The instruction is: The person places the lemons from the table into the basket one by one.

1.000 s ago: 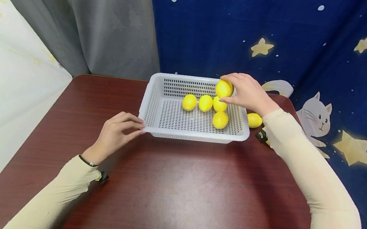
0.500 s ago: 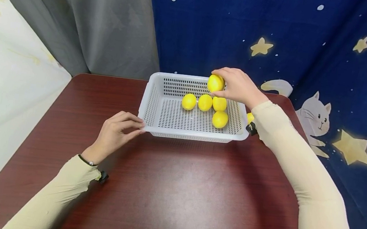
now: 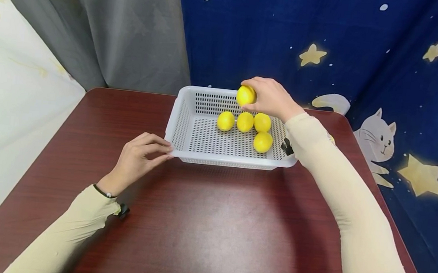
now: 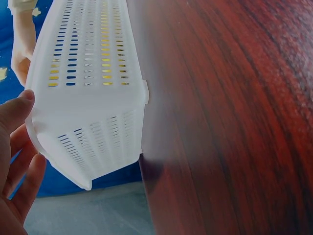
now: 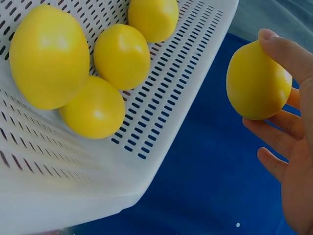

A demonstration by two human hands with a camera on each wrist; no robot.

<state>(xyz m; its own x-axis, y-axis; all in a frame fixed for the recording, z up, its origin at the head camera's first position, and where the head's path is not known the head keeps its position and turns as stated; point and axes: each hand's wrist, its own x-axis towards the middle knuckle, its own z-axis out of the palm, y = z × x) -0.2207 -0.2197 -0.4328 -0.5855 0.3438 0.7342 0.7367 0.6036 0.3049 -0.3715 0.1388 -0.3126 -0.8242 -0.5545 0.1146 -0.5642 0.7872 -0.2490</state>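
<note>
A white perforated plastic basket (image 3: 232, 159) stands at the back of the table. My left hand (image 3: 136, 159) holds its near left corner, thumb and fingers at the rim; the left wrist view shows the basket's corner (image 4: 88, 103) from outside. Over the back part of the basket, my right hand (image 3: 269, 98) grips a lemon (image 3: 246, 96) between thumb and fingers. Several lemons lie inside, among them a leftmost lemon (image 3: 226, 121) and a front lemon (image 3: 263, 142). From the right wrist, the held lemon (image 5: 258, 82) appears beyond the basket wall, apart from the others.
The dark red wooden table (image 3: 217, 225) spreads out in front of the basket. A blue curtain (image 3: 246, 32) with stars and a grey curtain (image 3: 133, 34) hang behind it. A sliver of yellow (image 3: 331, 139) shows past my right sleeve.
My right hand has carried its lemon leftward and slightly up above the basket. The left hand, the basket and the lemons lying in it have stayed put.
</note>
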